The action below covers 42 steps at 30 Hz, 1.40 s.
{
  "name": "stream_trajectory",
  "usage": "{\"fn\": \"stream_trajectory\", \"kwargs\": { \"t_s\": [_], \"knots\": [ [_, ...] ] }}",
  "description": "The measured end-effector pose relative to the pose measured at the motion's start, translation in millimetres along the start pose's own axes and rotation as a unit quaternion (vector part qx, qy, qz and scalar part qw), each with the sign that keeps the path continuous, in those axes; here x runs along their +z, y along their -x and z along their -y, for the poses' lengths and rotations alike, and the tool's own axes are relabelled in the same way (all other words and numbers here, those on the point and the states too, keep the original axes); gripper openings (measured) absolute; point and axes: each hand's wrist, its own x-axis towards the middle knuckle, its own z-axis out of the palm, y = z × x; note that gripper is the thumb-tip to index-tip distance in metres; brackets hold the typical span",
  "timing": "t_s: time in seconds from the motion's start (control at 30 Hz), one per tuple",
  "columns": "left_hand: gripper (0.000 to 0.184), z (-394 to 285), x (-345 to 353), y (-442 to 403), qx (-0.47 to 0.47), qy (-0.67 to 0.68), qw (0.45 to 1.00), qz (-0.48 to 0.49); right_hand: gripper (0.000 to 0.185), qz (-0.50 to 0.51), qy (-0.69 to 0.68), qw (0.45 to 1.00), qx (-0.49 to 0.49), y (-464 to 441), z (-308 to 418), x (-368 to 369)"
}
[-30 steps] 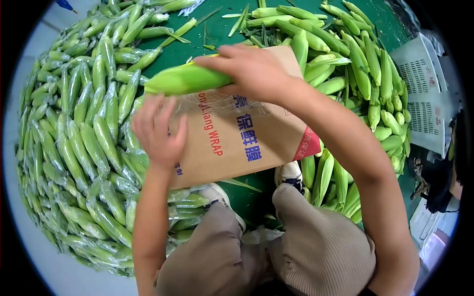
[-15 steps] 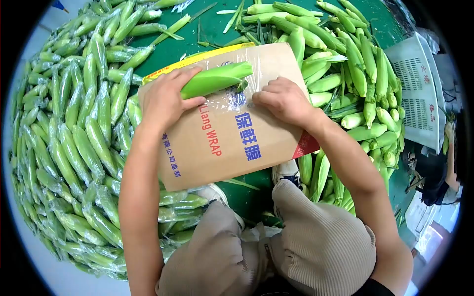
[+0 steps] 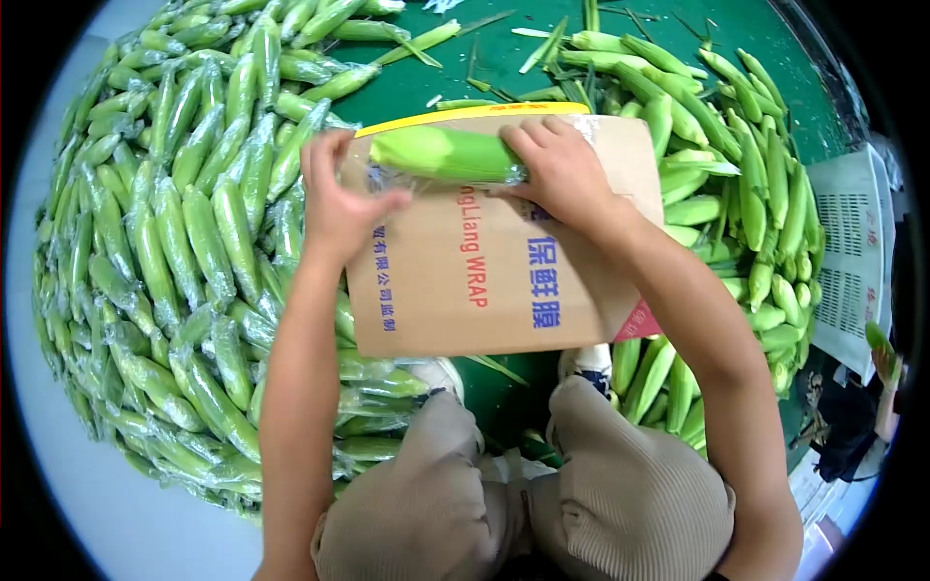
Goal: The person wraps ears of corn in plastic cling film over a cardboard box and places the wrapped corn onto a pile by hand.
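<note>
A green ear of corn in its husk (image 3: 446, 157) lies across the top of a brown cardboard cling film box (image 3: 426, 310) above my knees. Clear film shows under and around the ear. My right hand (image 3: 562, 169) grips the ear's right end, fingers over it and thumb beneath. Just beyond its left end is my left hand (image 3: 339, 198), thumb held away from the fingers, apart from the ear and over the box's left edge. The box has a yellow strip (image 3: 465, 115) along its far edge and printed lettering.
Film-wrapped ears of corn (image 3: 174, 252) are heaped on the left. Unwrapped ears (image 3: 765, 184) form a pile on the right, beside a white plastic crate (image 3: 852, 252). Loose husk leaves (image 3: 552, 46) litter the green floor (image 3: 465, 39). At the right edge, another person's hand (image 3: 886, 412) shows.
The ear has gone from angled in my left hand to lying level on the box. My left hand has let go; my right hand now holds the other end. The view has shifted.
</note>
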Motion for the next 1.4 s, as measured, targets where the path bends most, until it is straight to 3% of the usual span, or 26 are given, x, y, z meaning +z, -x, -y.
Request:
{"fn": "stream_trajectory", "kwargs": {
  "t_s": [0.07, 0.1, 0.2, 0.23, 0.33, 0.37, 0.47, 0.53, 0.57, 0.63, 0.67, 0.7, 0.73, 0.8, 0.83, 0.87, 0.9, 0.93, 1.03, 1.13, 1.2, 1.23, 1.33, 1.37, 1.4],
  "knots": [
    [0.091, 10, -18, 34, -0.055, -0.191, 0.973, 0.118, 0.063, -0.006, 0.004, 1.000, 0.012, 11, -3, 1],
    [0.071, 13, -14, 48, -0.066, -0.148, 0.984, 0.077, 0.060, -0.018, -0.004, 1.000, 0.005, 15, -3, -3],
    [0.041, 8, -16, 51, -0.078, -0.213, 0.970, 0.086, 0.060, 0.005, -0.019, 1.000, 0.015, 13, 5, -19],
    [0.017, 5, -12, 52, 0.004, -0.255, 0.967, 0.014, 0.060, 0.029, -0.022, 0.999, 0.022, 12, 6, -23],
    [0.015, 3, 1, 72, -0.143, -0.001, 0.985, -0.093, 0.062, 0.109, -0.043, 0.993, 0.023, 15, 8, -36],
    [0.020, -1, 1, 83, -0.201, 0.176, 0.951, -0.154, 0.062, 0.141, -0.061, 0.988, 0.011, 22, 11, -43],
    [0.029, -40, 1, 119, -0.097, 0.209, 0.945, -0.234, 0.067, 0.256, -0.147, 0.955, -0.022, 43, 37, -61],
    [0.035, -53, 23, 148, 0.021, 0.048, 0.998, -0.038, 0.068, 0.280, -0.244, 0.928, -0.041, 59, 53, -54],
    [0.038, -67, 24, 142, 0.065, -0.023, 0.998, -0.013, 0.069, 0.274, -0.240, 0.931, -0.028, 60, 55, -55],
    [0.045, -92, 18, 123, 0.155, -0.168, 0.973, 0.032, 0.069, 0.138, -0.178, 0.973, -0.058, 56, 50, -52],
    [0.050, -90, 17, 106, 0.091, -0.177, 0.975, 0.099, 0.069, 0.069, -0.148, 0.984, -0.069, 55, 50, -50],
    [0.055, -84, 17, 82, 0.019, -0.184, 0.968, 0.169, 0.067, 0.019, -0.171, 0.985, 0.017, 51, 54, -46],
    [0.053, -77, 18, 50, 0.034, -0.266, 0.949, 0.163, 0.066, -0.002, -0.147, 0.985, 0.092, 46, 56, -43],
    [0.047, -72, 16, -28, 0.039, -0.409, 0.902, 0.133, 0.079, 0.042, -0.012, 0.999, -0.025, 31, 49, -41],
    [0.043, -41, 27, -51, 0.112, -0.409, 0.906, 0.002, 0.085, 0.028, 0.043, 0.998, -0.026, 24, 50, -37],
    [0.042, -43, 24, -69, 0.087, -0.373, 0.924, -0.011, 0.091, 0.016, 0.099, 0.995, -0.024, 15, 52, -29],
    [0.042, -45, 24, -73, 0.014, -0.225, 0.974, -0.014, 0.096, 0.010, 0.087, 0.996, -0.007, 5, 42, -22],
    [0.043, -45, 26, -73, -0.059, -0.072, 0.996, -0.013, 0.089, 0.025, 0.068, 0.997, 0.023, -3, 32, -17],
    [0.058, -59, 37, -28, 0.177, -0.205, 0.961, 0.061, 0.078, 0.104, -0.060, 0.991, 0.062, -16, -2, -9],
    [0.074, -74, 29, -4, 0.246, -0.275, 0.925, 0.090, 0.076, 0.277, -0.192, 0.938, 0.083, -24, 6, -54],
    [0.073, -80, 21, 19, 0.143, -0.212, 0.944, 0.210, 0.086, 0.385, -0.227, 0.892, 0.067, -19, 17, -69],
    [0.073, -83, 19, 25, 0.096, -0.176, 0.942, 0.268, 0.079, 0.498, -0.190, 0.842, 0.080, -34, 19, -76],
    [0.067, -94, 18, 34, 0.112, -0.141, 0.940, 0.289, 0.065, 0.160, -0.238, 0.956, -0.063, -42, 3, -28],
    [0.065, -100, 18, 33, 0.103, -0.118, 0.942, 0.296, 0.059, 0.140, -0.068, 0.975, -0.161, -39, 5, 1],
    [0.066, -104, 17, 31, 0.091, -0.109, 0.934, 0.328, 0.062, 0.147, -0.045, 0.974, -0.165, -29, 8, 19]
  ]
}}
